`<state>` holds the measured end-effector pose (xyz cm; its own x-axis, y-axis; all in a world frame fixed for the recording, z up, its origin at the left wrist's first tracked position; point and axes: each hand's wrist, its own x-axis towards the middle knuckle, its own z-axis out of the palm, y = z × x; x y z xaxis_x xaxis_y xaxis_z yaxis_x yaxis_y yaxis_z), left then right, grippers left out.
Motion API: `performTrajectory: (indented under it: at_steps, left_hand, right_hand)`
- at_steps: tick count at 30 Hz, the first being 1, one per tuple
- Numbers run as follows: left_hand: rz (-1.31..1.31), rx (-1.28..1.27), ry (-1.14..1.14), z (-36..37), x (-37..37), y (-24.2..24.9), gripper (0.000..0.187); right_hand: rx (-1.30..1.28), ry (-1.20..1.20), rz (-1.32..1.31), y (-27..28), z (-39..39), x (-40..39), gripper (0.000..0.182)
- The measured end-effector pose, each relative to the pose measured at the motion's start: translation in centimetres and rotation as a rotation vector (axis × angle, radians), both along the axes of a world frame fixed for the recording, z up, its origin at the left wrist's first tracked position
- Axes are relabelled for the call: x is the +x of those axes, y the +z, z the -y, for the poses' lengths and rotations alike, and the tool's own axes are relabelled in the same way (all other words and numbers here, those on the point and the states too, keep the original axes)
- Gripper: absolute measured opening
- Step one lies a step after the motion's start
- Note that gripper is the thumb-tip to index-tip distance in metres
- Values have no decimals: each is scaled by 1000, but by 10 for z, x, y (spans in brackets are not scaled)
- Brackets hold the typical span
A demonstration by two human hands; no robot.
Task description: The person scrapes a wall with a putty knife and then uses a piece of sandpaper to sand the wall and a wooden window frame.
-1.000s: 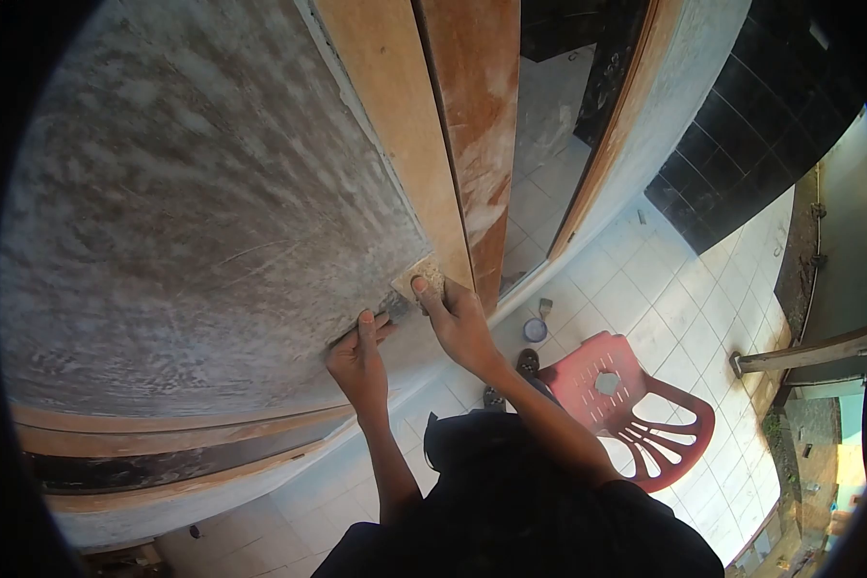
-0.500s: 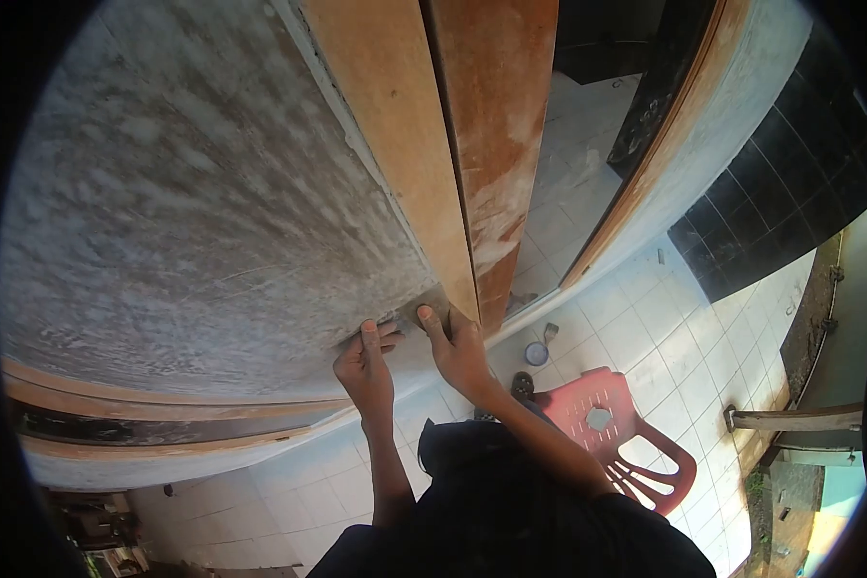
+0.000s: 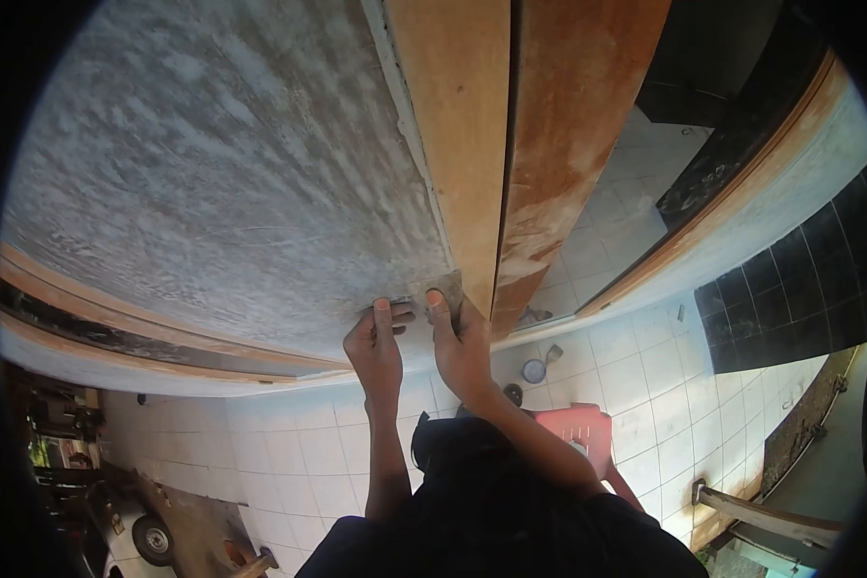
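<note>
A grey, streaky wall [image 3: 231,173] fills the upper left, edged by a light wooden frame [image 3: 458,116]. Close to that edge, my right hand [image 3: 460,342] pinches a thin, flat greyish piece [image 3: 441,283], with the thumb on top. My left hand [image 3: 378,337] is just left of it, thumb up and fingers curled round a small flat thing at the wall, too hidden to name. The two hands are a short way apart, both near the lower part of the wall.
A reddish-brown wooden door piece [image 3: 568,125] stands beside the frame. Below are a white tiled floor [image 3: 299,433], a small blue-rimmed container [image 3: 534,370], a brush-like tool [image 3: 554,354] and a red plastic chair [image 3: 583,424]. A vehicle wheel [image 3: 152,539] shows at the lower left.
The view has turned, so the frame and door appear further right and the chair lower. My right hand, with the flat piece, has moved slightly up and stands more upright.
</note>
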<state>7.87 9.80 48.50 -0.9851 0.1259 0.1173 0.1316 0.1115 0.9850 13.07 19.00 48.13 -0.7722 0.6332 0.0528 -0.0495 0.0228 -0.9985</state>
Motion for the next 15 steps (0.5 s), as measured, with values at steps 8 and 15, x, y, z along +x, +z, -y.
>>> performTrajectory:
  at_steps: [8,15]
  left_hand:
    - [-32,-33,47,-5,0,-5,45]
    - [-16,-63,9,0,-3,1,46]
  right_hand:
    - [-157,61,87,-15,-2,4,38]
    - [-15,8,19,-23,4,-1,38]
